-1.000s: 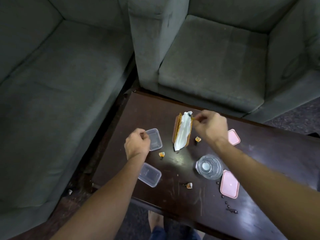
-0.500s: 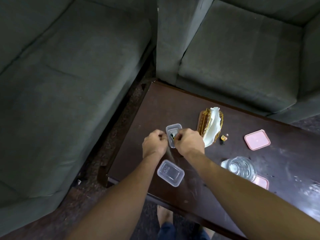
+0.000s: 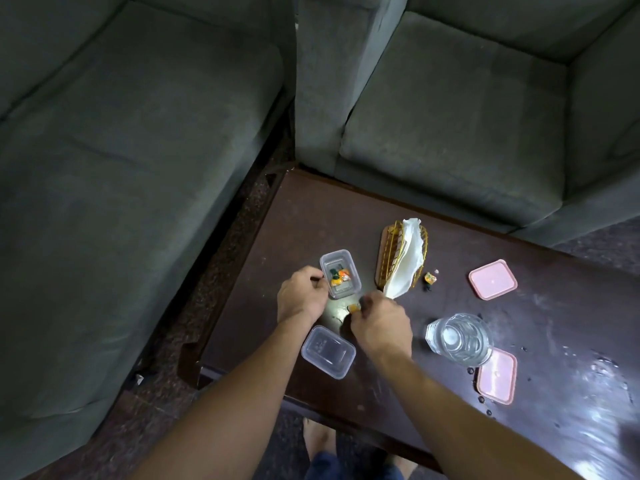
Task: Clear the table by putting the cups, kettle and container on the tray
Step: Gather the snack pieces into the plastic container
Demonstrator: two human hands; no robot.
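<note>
A small clear plastic container [image 3: 340,273] sits on the dark wooden table [image 3: 311,216] with orange and green scraps inside. My left hand [image 3: 301,299] grips its left wall. My right hand [image 3: 381,323] pinches a small orange scrap [image 3: 354,308] on the table just below the container. A second clear container [image 3: 328,351], empty, lies nearer me between my forearms. A clear glass of water [image 3: 459,339] stands to the right. No tray or kettle is in view.
A gold wire napkin holder with white napkins [image 3: 403,263] stands beyond my right hand. Another orange scrap [image 3: 430,278] lies beside it. Two pink lids [image 3: 492,279] [image 3: 497,375] rest on the right. Grey sofas [image 3: 138,133] border the table.
My right hand dropped scraps into the container and moved down to the table, where it now pinches another orange scrap. The left hand stays on the container. The view shifted.
</note>
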